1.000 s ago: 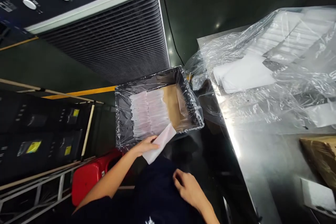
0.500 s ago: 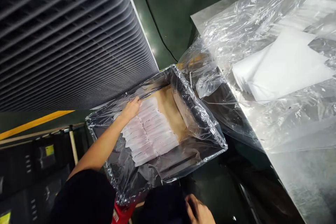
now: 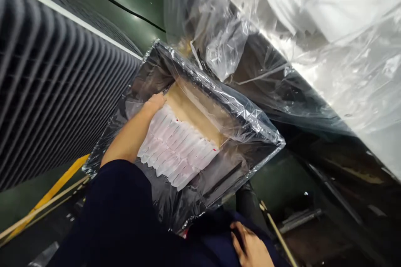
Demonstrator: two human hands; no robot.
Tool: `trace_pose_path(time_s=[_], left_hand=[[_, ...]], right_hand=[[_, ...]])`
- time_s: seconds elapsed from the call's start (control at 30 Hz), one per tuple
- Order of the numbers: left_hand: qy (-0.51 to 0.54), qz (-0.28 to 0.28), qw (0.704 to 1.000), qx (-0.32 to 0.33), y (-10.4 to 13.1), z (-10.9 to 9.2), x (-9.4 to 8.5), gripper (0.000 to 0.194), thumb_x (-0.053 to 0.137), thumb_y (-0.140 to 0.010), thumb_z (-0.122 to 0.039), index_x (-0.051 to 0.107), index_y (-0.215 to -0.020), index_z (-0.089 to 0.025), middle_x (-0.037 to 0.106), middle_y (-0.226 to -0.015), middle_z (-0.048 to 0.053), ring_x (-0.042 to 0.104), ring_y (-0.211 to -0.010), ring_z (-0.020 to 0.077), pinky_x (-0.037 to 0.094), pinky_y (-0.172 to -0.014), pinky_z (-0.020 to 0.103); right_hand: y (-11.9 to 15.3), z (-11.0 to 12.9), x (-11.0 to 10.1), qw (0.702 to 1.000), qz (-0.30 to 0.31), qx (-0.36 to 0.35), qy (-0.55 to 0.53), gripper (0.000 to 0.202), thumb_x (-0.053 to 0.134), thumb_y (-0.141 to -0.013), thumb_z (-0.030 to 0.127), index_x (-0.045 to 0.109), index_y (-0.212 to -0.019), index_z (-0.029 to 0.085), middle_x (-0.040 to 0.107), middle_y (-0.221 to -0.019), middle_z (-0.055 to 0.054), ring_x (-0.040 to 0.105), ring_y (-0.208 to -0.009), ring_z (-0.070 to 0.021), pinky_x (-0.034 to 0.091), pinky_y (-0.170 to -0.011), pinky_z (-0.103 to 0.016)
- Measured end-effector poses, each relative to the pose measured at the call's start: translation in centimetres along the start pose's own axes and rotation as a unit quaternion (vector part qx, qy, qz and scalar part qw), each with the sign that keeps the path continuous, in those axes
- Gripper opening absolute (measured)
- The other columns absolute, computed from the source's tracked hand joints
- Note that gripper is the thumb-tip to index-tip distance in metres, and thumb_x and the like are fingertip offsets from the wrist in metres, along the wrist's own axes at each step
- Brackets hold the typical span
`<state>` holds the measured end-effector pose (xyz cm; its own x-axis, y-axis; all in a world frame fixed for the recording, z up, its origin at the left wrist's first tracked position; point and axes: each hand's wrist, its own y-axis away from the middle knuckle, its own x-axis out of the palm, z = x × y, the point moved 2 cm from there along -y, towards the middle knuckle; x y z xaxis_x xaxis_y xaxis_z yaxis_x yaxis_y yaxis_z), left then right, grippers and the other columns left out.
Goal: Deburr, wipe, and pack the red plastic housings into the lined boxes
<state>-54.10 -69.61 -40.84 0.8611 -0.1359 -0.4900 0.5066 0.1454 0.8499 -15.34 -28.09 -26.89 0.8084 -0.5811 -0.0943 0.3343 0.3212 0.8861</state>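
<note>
Reaching left hand (image 3: 156, 101) into film-lined bin (image 3: 239, 106), not showing whether clenched or released, touching white packets (image 3: 178, 146) fanning beside and below grip, loosely curling empty right hand (image 3: 253, 245) well apart, possibly risking creasing by pressing sideways.

- Crate (image 3: 267, 159) is open on top, so you can get in from above, esp. over the bare cardboard (image 3: 196, 114) strip on the worktop (image 3: 380, 144) side
- Liner (image 3: 216, 183) is a pain tho, it sags over part of that strip and bunches up at the near end
- Packs (image 3: 181, 150) fill the middle
- Left arm (image 3: 128, 137) blocks the grille (image 3: 62, 75) side
- Loose film (image 3: 224, 52) hangs just outside the worktop-side wall
</note>
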Motion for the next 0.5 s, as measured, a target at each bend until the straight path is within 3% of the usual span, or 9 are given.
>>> trace_pose_path(time_s=[0.17, 0.3, 0.5], left_hand=[[-0.073, 0.028, 0.995, 0.059, -1.1, 0.6, 1.5, 0.024, 0.049, -0.096, -0.018, 0.062, -0.115, -0.010, 0.058, -0.127, 0.015, 0.056, -0.117, 0.0273, 0.044, -0.100, 0.045], [-0.092, 0.031, 0.991, 0.093, -0.1, 1.0, 2.8, 0.035, 0.040, -0.091, -0.004, 0.063, -0.117, -0.007, 0.058, -0.129, 0.019, 0.057, -0.117, 0.0294, 0.045, -0.101, 0.043], [-0.090, -0.014, 0.991, 0.094, 1.6, 1.7, 4.5, 0.051, 0.037, -0.087, -0.001, 0.053, -0.134, -0.011, 0.048, -0.144, 0.015, 0.059, -0.117, 0.0273, 0.048, -0.099, 0.036]], right_hand=[[-0.4, 0.6, 2.5, 0.998, -0.064, -0.007, -0.008, 0.031, 0.038, -0.089, 0.030, 0.068, -0.096, 0.023, 0.076, -0.093, -0.010, 0.074, -0.084, -0.0259, 0.059, -0.071, -0.032], [-0.6, 0.3, 2.2, 0.995, -0.088, -0.024, -0.039, 0.031, 0.037, -0.091, 0.031, 0.066, -0.099, 0.024, 0.076, -0.091, -0.008, 0.074, -0.084, -0.0231, 0.059, -0.072, -0.029], [-0.6, 0.3, 1.6, 0.987, -0.141, -0.046, -0.059, 0.025, 0.041, -0.090, 0.036, 0.064, -0.092, 0.027, 0.075, -0.081, -0.003, 0.074, -0.072, -0.0235, 0.059, -0.062, -0.030]])
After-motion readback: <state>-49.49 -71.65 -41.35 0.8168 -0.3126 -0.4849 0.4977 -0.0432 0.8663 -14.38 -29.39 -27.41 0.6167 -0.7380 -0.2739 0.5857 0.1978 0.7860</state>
